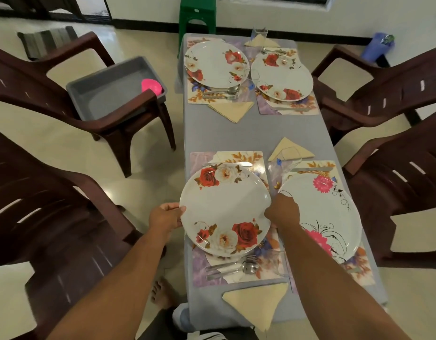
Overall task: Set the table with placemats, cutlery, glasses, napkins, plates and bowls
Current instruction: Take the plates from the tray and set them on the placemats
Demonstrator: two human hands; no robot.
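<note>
Nearest to the person, a folded cream napkin (257, 306) lies at the edge of the grey surface (256, 133), and just beyond it a fork and spoon (236, 266) rest on a flowered placemat (236, 273). Above this placemat both hands hold one plate (225, 209): the left hand (166, 218) grips its left rim with curled fingers, and the right hand (283, 212) pinches its right rim. The plate is white and round, with red and cream roses at the near and far sides. It seems to be just over the placemat or already touching it; I cannot tell which.

The step in hand is, I think, laying this plate at the near left setting. The next move asks to lower it flat in the middle of the placemat without covering the cutlery, then to let go on both sides.

Just beside it on the right, a plate with pink flowers (322, 212) lies on its own placemat, with a clear glass (285, 160) close behind. At the far end two more rose plates (215, 63) are set with cutlery and napkins. No bowls are on the surface yet; a pink bowl (151, 85) sits in a grey tub (114, 89) on a chair at the left.
</note>
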